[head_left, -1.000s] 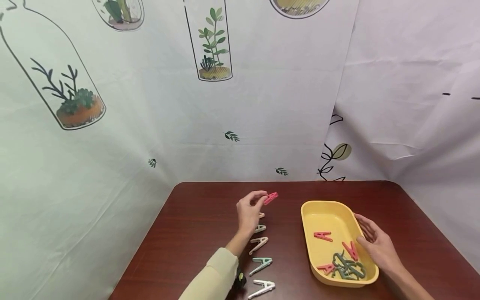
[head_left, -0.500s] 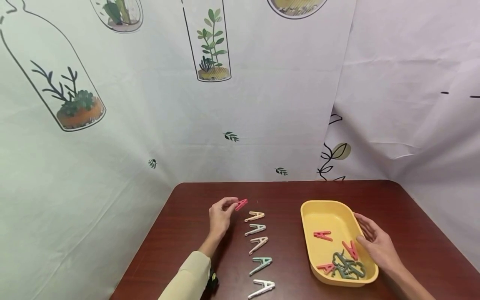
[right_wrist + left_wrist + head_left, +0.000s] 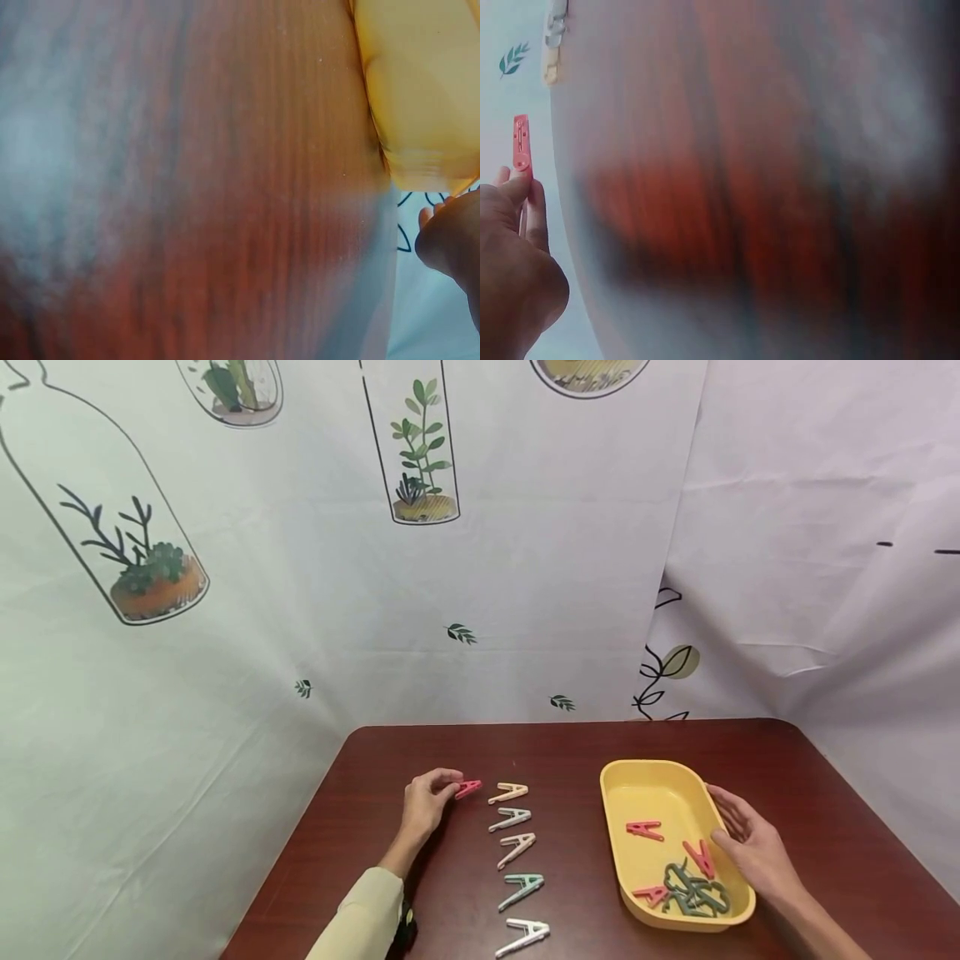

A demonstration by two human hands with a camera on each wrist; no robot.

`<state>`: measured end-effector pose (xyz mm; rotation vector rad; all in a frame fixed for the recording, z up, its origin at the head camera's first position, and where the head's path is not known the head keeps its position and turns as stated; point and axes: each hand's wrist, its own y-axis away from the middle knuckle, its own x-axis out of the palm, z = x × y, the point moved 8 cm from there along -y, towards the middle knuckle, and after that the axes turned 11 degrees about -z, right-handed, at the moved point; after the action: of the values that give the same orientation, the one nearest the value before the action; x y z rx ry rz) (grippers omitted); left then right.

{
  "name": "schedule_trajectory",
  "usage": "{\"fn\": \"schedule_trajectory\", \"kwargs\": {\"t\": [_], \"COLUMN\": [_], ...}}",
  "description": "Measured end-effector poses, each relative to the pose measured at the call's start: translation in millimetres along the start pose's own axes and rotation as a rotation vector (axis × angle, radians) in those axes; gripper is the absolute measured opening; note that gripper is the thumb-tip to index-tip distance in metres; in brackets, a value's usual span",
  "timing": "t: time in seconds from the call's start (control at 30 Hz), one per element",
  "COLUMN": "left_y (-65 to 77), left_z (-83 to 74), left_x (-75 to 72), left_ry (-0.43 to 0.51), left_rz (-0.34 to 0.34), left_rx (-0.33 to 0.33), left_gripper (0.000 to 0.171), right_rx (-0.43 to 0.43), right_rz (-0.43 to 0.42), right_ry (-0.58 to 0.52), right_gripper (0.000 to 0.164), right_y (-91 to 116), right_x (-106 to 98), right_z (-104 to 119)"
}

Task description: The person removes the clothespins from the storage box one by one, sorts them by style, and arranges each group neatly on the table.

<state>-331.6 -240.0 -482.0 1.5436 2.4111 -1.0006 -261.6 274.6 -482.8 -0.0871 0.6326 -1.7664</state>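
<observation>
Pink clothespin (image 3: 521,139) sits pinched in the person's left grip (image 3: 424,802).

The fingers of my left hand (image 3: 423,806) hid one end of the red clip (image 3: 468,788), and I couldn't tell whether the clip touched the table (image 3: 577,860). The green clips (image 3: 696,890) overlapped too much to count. My sleeve (image 3: 363,914) ran off the bottom edge, partly covering a dark thing (image 3: 406,928) at my wrist. In the left wrist view, the tabletop blurred and the top edge cut off the pale clips (image 3: 555,30). In the right wrist view, the right edge cropped my right hand (image 3: 454,236) and the yellow tray (image 3: 424,90).
</observation>
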Motion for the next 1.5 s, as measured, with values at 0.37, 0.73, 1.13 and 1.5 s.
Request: {"fn": "schedule_trajectory", "kwargs": {"t": [0.37,0.73,1.13,1.5], "left_y": [1.2,3.5,1.4,-10.6], "left_z": [10.9,11.7,8.4,4.1], "left_x": [4.6,6.3,4.3,-5.5], "left_ry": [-0.053,-0.048,-0.060,0.001], "left_rz": [0.078,0.107,0.082,0.007], "left_rx": [-0.017,-0.025,-0.007,-0.011], "left_gripper": [0.012,0.010,0.025,0.030], "right_rx": [-0.005,0.003,-0.021,-0.015], "right_rz": [-0.005,-0.001,-0.009,-0.002], "right_ry": [0.002,0.021,-0.013,-0.032], "right_gripper": [0.059,0.059,0.058,0.058], "right_y": [1.4,1.3,0.5,0.9], "right_x": [-0.1,-0.1,-0.2,0.3], "right_z": [2.3,1.3,3.0,2.7]}}
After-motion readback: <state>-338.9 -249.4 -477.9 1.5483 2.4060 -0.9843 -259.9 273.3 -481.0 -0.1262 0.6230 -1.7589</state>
